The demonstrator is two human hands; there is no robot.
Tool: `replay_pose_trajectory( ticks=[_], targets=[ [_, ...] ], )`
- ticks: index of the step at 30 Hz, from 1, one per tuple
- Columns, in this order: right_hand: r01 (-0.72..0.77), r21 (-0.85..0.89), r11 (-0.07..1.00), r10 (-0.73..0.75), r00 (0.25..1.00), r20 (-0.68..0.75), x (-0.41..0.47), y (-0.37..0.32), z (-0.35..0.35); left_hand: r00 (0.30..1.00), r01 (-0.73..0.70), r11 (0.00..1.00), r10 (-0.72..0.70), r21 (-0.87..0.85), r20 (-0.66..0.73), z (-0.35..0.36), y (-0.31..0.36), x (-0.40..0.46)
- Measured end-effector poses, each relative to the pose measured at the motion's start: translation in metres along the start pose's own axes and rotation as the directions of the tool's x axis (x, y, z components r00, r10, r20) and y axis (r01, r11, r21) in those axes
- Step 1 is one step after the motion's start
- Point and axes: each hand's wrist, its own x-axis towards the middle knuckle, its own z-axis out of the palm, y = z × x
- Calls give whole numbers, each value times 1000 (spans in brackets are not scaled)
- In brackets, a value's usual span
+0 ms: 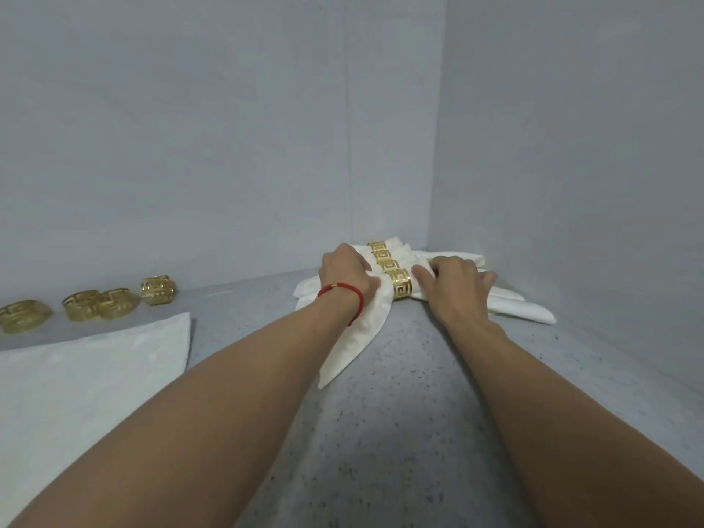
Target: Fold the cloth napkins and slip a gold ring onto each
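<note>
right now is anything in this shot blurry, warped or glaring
Head view: soft, even light, no harsh glare; wide-angle stretch makes the forearms balloon toward the bottom corners; the loose gold rings at the left edge look smeared, while the nearest ringed napkin between left hand and right hand is sharper.

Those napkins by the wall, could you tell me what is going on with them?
A person is setting the nearest ringed napkin beside other finished ones. The left hand grips the cloth on one side of its gold ring, the right hand on the other. Four loose rings and an unfolded napkin wait on the left.
</note>
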Motion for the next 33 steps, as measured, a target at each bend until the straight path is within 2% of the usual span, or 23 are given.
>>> replay_pose_trajectory(
  ticks=[7, 11, 14, 16, 18, 21, 23, 25, 26, 28, 31, 33],
  targets=[
    [0, -136, 991, 3, 1000, 16, -3, -5, 2, 1000, 3, 1000, -3, -17, 5, 4, -8, 9],
    [1, -159, 987, -16, 996, -93, -23, -12, -4, 999, -24, 1000, 25, 6, -30, -8, -8, -3],
    [99, -157, 983, -124, 980, -157, -50, -22, -18, 996, -71, 996, 73, 51, -41, -33, -18, -26],
    [204, -157, 966, -225, 966, -127, -75, -36, -35, 993, -115, 990, 118, 77, -33, -59, -32, -51],
    [328, -40, 944, -330, 942, -57, -104, -54, -50, 982, -181, 976, 186, 122, -32, -84, -50, -79],
    [490, 341, 802, -559, 817, 142, -166, -112, -93, 964, -235, 943, 257, 234, -71, -144, -87, -133],
    [471, 557, 683, -684, 680, 264, -209, -148, -119, 954, -247, 927, 284, 281, -97, -182, -112, -169],
    [428, 683, 592, -762, 575, 300, -254, -183, -146, 956, -229, 914, 276, 335, -99, -229, -141, -214],
    [393, 723, 569, -781, 534, 324, -272, -193, -157, 959, -220, 905, 269, 363, -89, -250, -154, -236],
    [333, 759, 560, -811, 407, 420, -297, -204, -176, 967, -212, 890, 250, 404, -43, -287, -176, -279],
    [407, 697, 590, -796, 145, 588, -318, -217, -189, 970, -204, 868, 242, 452, -28, -336, -204, -335],
    [445, 657, 608, -760, 87, 644, -318, -224, -190, 978, -180, 886, 209, 428, -21, -350, -214, -361]
  ],
)
